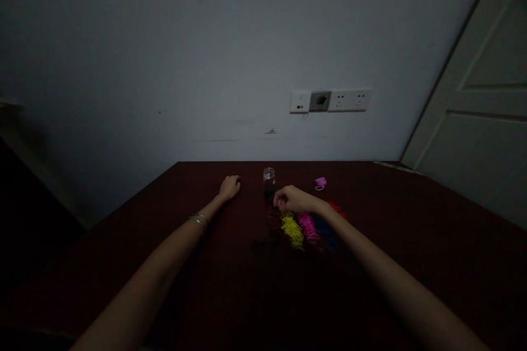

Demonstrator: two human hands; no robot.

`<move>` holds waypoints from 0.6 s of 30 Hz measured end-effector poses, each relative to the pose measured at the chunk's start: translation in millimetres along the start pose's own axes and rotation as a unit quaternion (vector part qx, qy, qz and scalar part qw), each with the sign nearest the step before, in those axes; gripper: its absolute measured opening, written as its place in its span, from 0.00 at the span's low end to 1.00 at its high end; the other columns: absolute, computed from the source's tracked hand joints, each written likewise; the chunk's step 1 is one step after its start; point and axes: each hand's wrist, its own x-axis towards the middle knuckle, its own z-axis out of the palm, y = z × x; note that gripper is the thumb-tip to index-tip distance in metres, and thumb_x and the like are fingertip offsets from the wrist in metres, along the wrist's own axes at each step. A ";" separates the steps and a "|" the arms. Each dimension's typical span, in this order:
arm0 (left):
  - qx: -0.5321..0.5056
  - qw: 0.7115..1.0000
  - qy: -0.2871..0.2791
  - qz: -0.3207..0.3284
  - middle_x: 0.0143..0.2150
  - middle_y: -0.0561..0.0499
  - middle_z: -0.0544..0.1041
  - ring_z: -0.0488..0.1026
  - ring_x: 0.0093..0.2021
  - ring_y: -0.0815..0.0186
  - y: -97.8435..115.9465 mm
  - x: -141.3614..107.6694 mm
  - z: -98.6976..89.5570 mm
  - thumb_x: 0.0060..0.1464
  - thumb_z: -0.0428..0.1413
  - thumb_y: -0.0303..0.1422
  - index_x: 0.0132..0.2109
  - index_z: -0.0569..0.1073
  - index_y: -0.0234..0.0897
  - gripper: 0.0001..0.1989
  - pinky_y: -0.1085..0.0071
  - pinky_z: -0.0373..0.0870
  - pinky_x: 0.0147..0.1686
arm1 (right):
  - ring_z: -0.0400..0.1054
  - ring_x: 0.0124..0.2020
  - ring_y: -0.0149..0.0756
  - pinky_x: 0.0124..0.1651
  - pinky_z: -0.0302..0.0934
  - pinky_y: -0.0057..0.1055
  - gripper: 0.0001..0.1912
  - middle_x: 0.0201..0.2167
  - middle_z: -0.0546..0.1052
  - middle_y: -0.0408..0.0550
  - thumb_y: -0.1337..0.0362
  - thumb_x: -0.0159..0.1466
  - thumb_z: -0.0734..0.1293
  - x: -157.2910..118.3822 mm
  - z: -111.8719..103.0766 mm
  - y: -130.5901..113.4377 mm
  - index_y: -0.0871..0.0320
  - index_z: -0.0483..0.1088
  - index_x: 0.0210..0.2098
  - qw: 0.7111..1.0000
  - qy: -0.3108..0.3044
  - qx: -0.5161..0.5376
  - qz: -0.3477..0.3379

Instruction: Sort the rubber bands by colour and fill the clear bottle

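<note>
My left hand [230, 187] rests on the dark red table, its fingers loosely curled in, with no object visible in them. My right hand [290, 198] is bent downward with its fingers drawn together; what they pinch, if anything, is too dark and small to make out. Just left of those fingers stands a clear glass jar [269, 176] without a lid, with something dark low in it. Below my right hand lie a yellow bundle of yarn [292, 230] and a pink bundle of yarn [309, 228]. A blue bundle [324, 226] and red strands [335, 207] are partly hidden by my right forearm.
Faint dark strands [269, 235] lie left of the yellow yarn. A small pink-purple object with a ring [320, 182] sits farther back on the right. Behind the table [197, 186] rises a pale wall with sockets [330, 101]; a white door [477, 115] is at the right.
</note>
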 end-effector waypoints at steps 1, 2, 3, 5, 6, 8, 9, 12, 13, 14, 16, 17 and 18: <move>-0.006 1.000 -0.010 0.008 0.51 0.44 0.71 0.65 0.51 0.62 -2.0 0.7 -0.8 0.54 0.45 0.29 0.50 0.69 0.32 0.18 0.69 0.59 0.53 | 0.63 0.23 0.27 0.24 0.54 0.20 0.16 0.22 0.73 0.43 0.74 0.44 0.59 -0.7 1.9 -3.7 0.63 0.73 0.31 1.000 -0.013 0.002 0.001; -0.012 1.000 -0.023 0.018 0.52 0.45 0.70 0.65 0.52 0.62 -3.9 1.5 -2.4 0.54 0.45 0.28 0.51 0.68 0.32 0.18 0.70 0.59 0.53 | 0.63 0.22 0.27 0.23 0.54 0.20 0.17 0.22 0.73 0.43 0.74 0.44 0.59 -1.4 4.2 -6.5 0.63 0.73 0.32 1.000 -0.023 0.004 0.002; -0.014 0.999 -0.040 0.028 0.52 0.45 0.70 0.65 0.52 0.63 -5.7 2.5 -5.0 0.53 0.44 0.28 0.52 0.67 0.32 0.19 0.70 0.59 0.53 | 0.64 0.22 0.27 0.23 0.54 0.20 0.17 0.22 0.73 0.43 0.74 0.44 0.59 -1.8 6.7 -8.3 0.63 0.73 0.32 1.000 -0.029 0.004 0.001; -0.010 0.996 -0.076 0.043 0.53 0.46 0.69 0.65 0.53 0.64 -7.7 4.6 -13.7 0.52 0.45 0.28 0.52 0.67 0.33 0.20 0.72 0.59 0.53 | 0.64 0.23 0.27 0.24 0.55 0.20 0.17 0.23 0.73 0.44 0.74 0.45 0.59 -2.1 11.9 -9.3 0.63 0.73 0.32 0.999 -0.031 -0.008 -0.007; -0.003 0.994 -0.095 0.047 0.53 0.46 0.70 0.66 0.52 0.64 -7.6 5.4 -19.8 0.52 0.46 0.29 0.52 0.68 0.34 0.19 0.72 0.60 0.52 | 0.64 0.23 0.27 0.25 0.55 0.20 0.17 0.24 0.74 0.44 0.74 0.45 0.59 -1.9 14.2 -8.9 0.63 0.74 0.32 0.999 -0.028 -0.017 -0.012; 0.020 0.990 -0.125 0.057 0.49 0.47 0.72 0.69 0.48 0.64 -4.1 4.7 -35.2 0.51 0.47 0.30 0.47 0.71 0.35 0.17 0.73 0.63 0.48 | 0.64 0.23 0.27 0.26 0.55 0.21 0.17 0.25 0.74 0.45 0.75 0.46 0.58 -1.2 17.2 -7.2 0.63 0.74 0.32 0.999 -0.020 -0.035 -0.022; 0.034 0.988 -0.136 0.064 0.46 0.47 0.74 0.70 0.46 0.64 -0.6 2.8 -43.9 0.51 0.47 0.31 0.44 0.73 0.36 0.15 0.73 0.64 0.45 | 0.64 0.24 0.27 0.27 0.55 0.21 0.18 0.25 0.75 0.45 0.75 0.47 0.58 -0.9 17.7 -6.4 0.63 0.74 0.33 0.999 -0.017 -0.041 -0.026; 0.088 0.979 -0.141 0.121 0.42 0.47 0.75 0.71 0.41 0.63 16.3 -11.9 -71.2 0.50 0.47 0.34 0.41 0.73 0.38 0.13 0.72 0.66 0.38 | 0.65 0.25 0.27 0.27 0.56 0.21 0.18 0.26 0.75 0.45 0.75 0.47 0.58 -0.9 14.9 -6.4 0.63 0.74 0.34 0.999 -0.009 -0.040 -0.034; 0.108 0.971 -0.147 0.157 0.41 0.47 0.75 0.71 0.40 0.62 23.6 -19.8 -79.8 0.50 0.47 0.35 0.40 0.73 0.39 0.13 0.71 0.66 0.36 | 0.65 0.25 0.27 0.28 0.56 0.21 0.18 0.27 0.75 0.45 0.75 0.47 0.58 -1.3 13.0 -7.1 0.63 0.74 0.34 0.999 -0.004 -0.038 -0.035; 0.127 0.963 -0.150 0.184 0.39 0.47 0.76 0.72 0.38 0.62 31.5 -29.1 -88.0 0.50 0.47 0.35 0.38 0.74 0.38 0.12 0.70 0.65 0.35 | 0.66 0.26 0.28 0.28 0.56 0.21 0.18 0.27 0.76 0.46 0.76 0.47 0.58 -1.8 11.0 -8.1 0.63 0.74 0.34 0.999 0.002 -0.035 -0.036; 0.147 0.947 -0.172 0.230 0.35 0.47 0.76 0.72 0.34 0.63 47.9 -50.8 -102.5 0.49 0.49 0.36 0.34 0.73 0.38 0.11 0.71 0.64 0.32 | 0.67 0.27 0.29 0.30 0.57 0.21 0.18 0.29 0.76 0.48 0.76 0.48 0.58 -2.9 7.7 -10.4 0.64 0.74 0.34 0.999 0.014 -0.032 -0.034; 0.142 0.937 -0.190 0.259 0.34 0.48 0.76 0.72 0.33 0.64 56.0 -62.4 -108.7 0.48 0.50 0.36 0.34 0.73 0.38 0.10 0.72 0.64 0.31 | 0.67 0.28 0.29 0.30 0.58 0.21 0.18 0.30 0.76 0.48 0.77 0.48 0.58 -3.3 6.9 -11.7 0.65 0.74 0.35 0.999 0.017 -0.031 -0.032; 0.128 0.925 -0.214 0.288 0.33 0.49 0.76 0.71 0.32 0.65 63.7 -74.1 -114.1 0.48 0.51 0.36 0.33 0.73 0.39 0.09 0.73 0.63 0.30 | 0.67 0.29 0.30 0.31 0.58 0.22 0.18 0.30 0.77 0.49 0.77 0.48 0.58 -3.7 6.6 -12.8 0.65 0.74 0.35 0.999 0.019 -0.031 -0.031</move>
